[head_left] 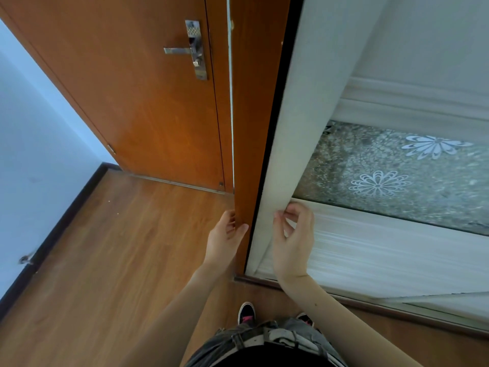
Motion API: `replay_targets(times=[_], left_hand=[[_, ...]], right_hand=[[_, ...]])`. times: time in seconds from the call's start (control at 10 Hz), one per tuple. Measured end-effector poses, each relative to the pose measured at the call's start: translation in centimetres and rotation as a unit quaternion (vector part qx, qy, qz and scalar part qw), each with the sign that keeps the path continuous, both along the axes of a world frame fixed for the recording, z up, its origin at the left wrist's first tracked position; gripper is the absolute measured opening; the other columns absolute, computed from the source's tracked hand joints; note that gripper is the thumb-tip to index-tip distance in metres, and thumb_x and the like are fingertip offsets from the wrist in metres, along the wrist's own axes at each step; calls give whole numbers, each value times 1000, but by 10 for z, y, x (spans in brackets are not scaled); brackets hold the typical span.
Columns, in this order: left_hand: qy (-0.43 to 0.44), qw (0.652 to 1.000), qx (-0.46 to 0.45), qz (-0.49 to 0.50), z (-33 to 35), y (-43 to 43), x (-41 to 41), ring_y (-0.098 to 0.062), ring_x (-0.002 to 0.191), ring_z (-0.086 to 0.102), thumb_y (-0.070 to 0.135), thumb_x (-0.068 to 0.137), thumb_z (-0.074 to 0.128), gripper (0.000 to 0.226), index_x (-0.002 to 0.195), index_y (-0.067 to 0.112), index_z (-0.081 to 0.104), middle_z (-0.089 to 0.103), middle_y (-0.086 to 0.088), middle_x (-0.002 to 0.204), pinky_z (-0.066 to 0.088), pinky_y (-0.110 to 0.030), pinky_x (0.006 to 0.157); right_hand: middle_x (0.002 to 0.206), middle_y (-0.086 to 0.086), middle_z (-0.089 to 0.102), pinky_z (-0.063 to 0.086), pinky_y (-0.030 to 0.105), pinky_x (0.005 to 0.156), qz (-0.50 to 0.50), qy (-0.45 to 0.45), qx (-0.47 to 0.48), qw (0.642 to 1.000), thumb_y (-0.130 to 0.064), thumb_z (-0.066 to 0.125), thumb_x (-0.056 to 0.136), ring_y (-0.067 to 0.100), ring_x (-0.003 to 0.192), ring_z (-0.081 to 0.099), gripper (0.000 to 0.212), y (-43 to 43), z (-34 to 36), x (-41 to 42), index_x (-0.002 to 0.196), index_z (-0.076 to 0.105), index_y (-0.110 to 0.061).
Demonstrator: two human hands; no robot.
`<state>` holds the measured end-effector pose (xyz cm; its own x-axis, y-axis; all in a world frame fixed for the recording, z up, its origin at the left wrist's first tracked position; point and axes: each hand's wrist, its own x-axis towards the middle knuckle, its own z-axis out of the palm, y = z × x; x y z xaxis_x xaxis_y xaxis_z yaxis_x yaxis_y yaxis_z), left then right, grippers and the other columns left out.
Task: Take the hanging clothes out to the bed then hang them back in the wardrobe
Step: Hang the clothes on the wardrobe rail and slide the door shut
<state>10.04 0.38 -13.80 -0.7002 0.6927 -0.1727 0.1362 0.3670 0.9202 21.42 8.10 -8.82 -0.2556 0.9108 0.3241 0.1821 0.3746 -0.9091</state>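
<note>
The wardrobe's white sliding door (pixel 299 107) fills the right side, with a frosted glass panel (pixel 397 176) bearing white flower patterns. A brown wooden side panel (pixel 254 102) of the wardrobe stands just left of it. My left hand (pixel 227 234) grips the edge of that brown panel, thumb in front. My right hand (pixel 293 234) has its fingertips curled on the white door's left frame edge. A narrow dark gap runs between the brown panel and the door. No clothes and no bed are in view.
An orange-brown room door (pixel 137 96) with a metal lever handle (pixel 182 50) stands shut to the left. A pale wall (pixel 31 144) with dark skirting borders the wooden floor (pixel 111 255). My shoes (pixel 246 312) stand close to the wardrobe's bottom track.
</note>
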Motion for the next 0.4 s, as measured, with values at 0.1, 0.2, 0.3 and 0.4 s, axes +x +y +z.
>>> replay_targets(times=[0.1,0.2,0.3,0.4], left_hand=[[-3,1000,-4,1,0,0,1,14,94,59,32,91,61,29,118,34,51,62,26,105,47,-3,77],[-10,1000,-10,3,-2,1,3,7,100,59,33,91,61,31,120,36,49,62,22,109,49,-10,82],[-42,999,-15,-14,4,1,-2,4,97,61,23,92,61,28,110,41,49,62,20,107,53,-30,93],[-41,999,17,8,18,-7,-24,-18,103,65,7,89,62,47,112,45,47,63,13,110,49,-48,99]], right_hand=[[109,3,52,57,35,87,20,-14,15,1000,-5,62,91,13,101,58,24,-3,-5,-2,113,52,-9],[112,0,50,55,30,89,65,-76,36,994,-7,63,90,15,102,59,32,1,-1,8,118,50,-10],[111,1,55,54,34,88,156,-168,12,973,-11,60,91,14,100,60,27,20,20,23,117,51,-11],[109,-4,62,50,36,88,256,-241,34,936,-19,58,93,12,101,60,19,46,63,50,111,57,-20]])
